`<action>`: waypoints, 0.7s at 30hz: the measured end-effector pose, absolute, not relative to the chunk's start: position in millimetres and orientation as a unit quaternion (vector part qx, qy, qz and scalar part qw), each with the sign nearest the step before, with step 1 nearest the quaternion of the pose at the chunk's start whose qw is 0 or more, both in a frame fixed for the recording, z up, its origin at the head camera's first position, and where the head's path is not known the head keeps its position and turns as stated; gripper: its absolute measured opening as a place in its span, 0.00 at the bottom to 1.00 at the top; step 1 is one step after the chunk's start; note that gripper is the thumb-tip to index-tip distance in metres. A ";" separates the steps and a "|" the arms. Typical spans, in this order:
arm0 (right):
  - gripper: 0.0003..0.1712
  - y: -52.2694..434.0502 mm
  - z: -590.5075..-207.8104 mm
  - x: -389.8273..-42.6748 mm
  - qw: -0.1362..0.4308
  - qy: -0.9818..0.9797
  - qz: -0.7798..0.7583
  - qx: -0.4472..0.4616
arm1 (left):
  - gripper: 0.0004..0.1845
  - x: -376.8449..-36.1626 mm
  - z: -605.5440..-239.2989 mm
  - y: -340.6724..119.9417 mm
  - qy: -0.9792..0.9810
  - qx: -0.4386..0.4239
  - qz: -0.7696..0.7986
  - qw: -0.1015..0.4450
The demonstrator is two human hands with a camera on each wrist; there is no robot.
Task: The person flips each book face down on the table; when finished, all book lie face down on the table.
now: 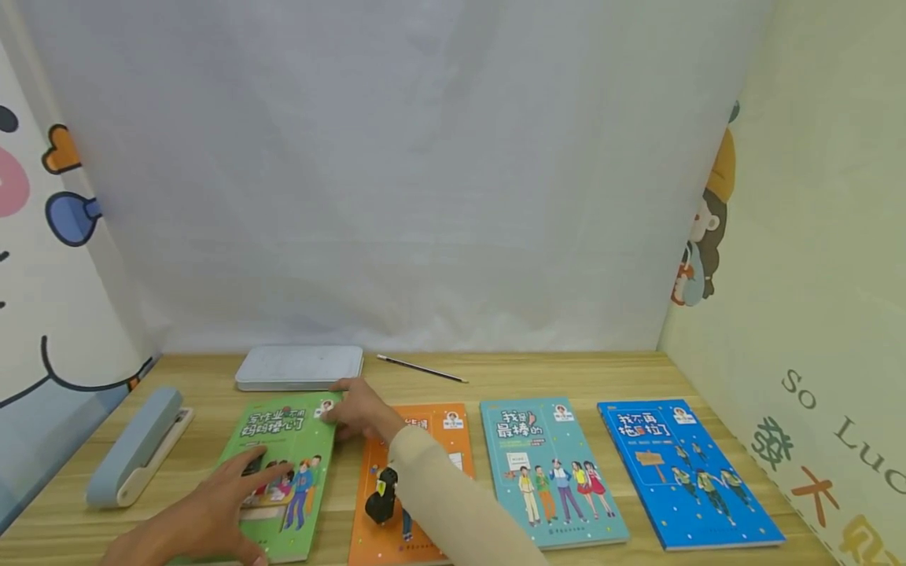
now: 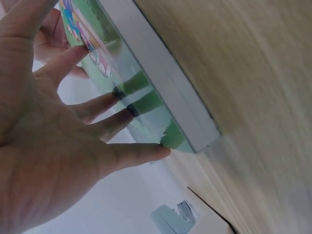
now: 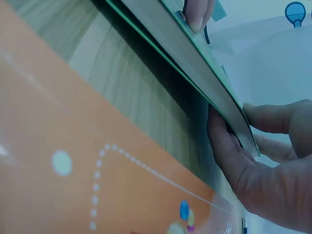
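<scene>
A green book [image 1: 286, 448] lies on the left of the table, its lower edge cut off by the head view. My left hand [image 1: 212, 503] spreads over its cover; in the left wrist view the fingertips [image 2: 163, 152] touch the glossy surface near the spine. At the far right corner, my right hand [image 1: 361, 413] pinches the book. The right wrist view has the thumb [image 3: 268, 118] on the cover and fingers underneath, with that edge tilted up over the wood. My right forearm crosses an orange book [image 1: 442, 424], hiding part of it.
A black bird-like figurine [image 1: 382, 497] stands on the orange book. To the right lie a teal book [image 1: 548, 472] and a blue book [image 1: 690, 472]. A stapler [image 1: 138, 448] is at the left; a pale flat case [image 1: 300, 367] and a pencil [image 1: 422, 368] lie at the back.
</scene>
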State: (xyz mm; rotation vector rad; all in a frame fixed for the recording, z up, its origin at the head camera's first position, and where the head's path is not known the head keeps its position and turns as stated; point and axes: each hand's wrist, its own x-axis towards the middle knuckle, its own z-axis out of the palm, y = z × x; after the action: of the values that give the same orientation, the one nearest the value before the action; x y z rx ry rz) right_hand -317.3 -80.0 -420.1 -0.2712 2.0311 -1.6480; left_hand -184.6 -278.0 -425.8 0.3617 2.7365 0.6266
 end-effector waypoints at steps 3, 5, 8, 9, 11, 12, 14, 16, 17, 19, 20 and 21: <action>0.30 -80.1 -418.0 -314.2 0.251 0.755 -0.597 -0.102 | 0.60 -183.9 -424.9 -277.2 0.956 0.124 0.217 0.152; 0.29 -80.1 -416.8 -313.1 0.249 0.760 -0.592 -0.101 | 0.59 -183.5 -423.9 -276.9 0.957 0.127 0.216 0.150; 0.29 -79.7 -415.5 -312.8 0.252 0.758 -0.593 -0.096 | 0.59 -182.7 -422.6 -276.6 0.957 0.126 0.216 0.150; 0.28 -79.4 -415.2 -312.9 0.253 0.757 -0.595 -0.094 | 0.59 -182.4 -422.4 -276.7 0.957 0.126 0.216 0.150; 0.28 -78.7 -415.3 -313.5 0.256 0.750 -0.603 -0.093 | 0.59 -182.1 -422.3 -277.1 0.956 0.121 0.218 0.154; 0.28 -78.2 -415.5 -313.9 0.257 0.746 -0.607 -0.093 | 0.59 -182.1 -422.6 -277.6 0.956 0.120 0.219 0.155; 0.28 -77.2 -416.1 -314.8 0.258 0.736 -0.619 -0.092 | 0.59 -182.2 -423.3 -278.6 0.955 0.118 0.223 0.158; 0.28 -76.4 -416.9 -316.3 0.259 0.725 -0.632 -0.093 | 0.59 -182.6 -424.3 -280.2 0.953 0.122 0.226 0.158; 0.27 -76.0 -417.1 -316.9 0.260 0.718 -0.639 -0.094 | 0.58 -182.6 -425.2 -281.2 0.953 0.127 0.229 0.155; 0.26 -75.3 -416.9 -318.3 0.262 0.707 -0.650 -0.094 | 0.58 -182.5 -428.1 -284.0 0.952 0.141 0.231 0.145; 0.26 -74.9 -416.4 -318.8 0.264 0.702 -0.654 -0.095 | 0.58 -182.0 -429.8 -285.4 0.951 0.151 0.233 0.138; 0.25 -74.6 -415.7 -319.1 0.267 0.696 -0.660 -0.095 | 0.58 -181.3 -431.4 -286.8 0.952 0.162 0.227 0.127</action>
State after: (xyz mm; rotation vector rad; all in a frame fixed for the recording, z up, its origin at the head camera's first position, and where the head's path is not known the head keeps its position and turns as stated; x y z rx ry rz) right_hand -319.1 -74.6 -415.7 -0.2576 1.8784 -1.7815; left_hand -181.3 -286.8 -431.4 0.4727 2.7693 0.6608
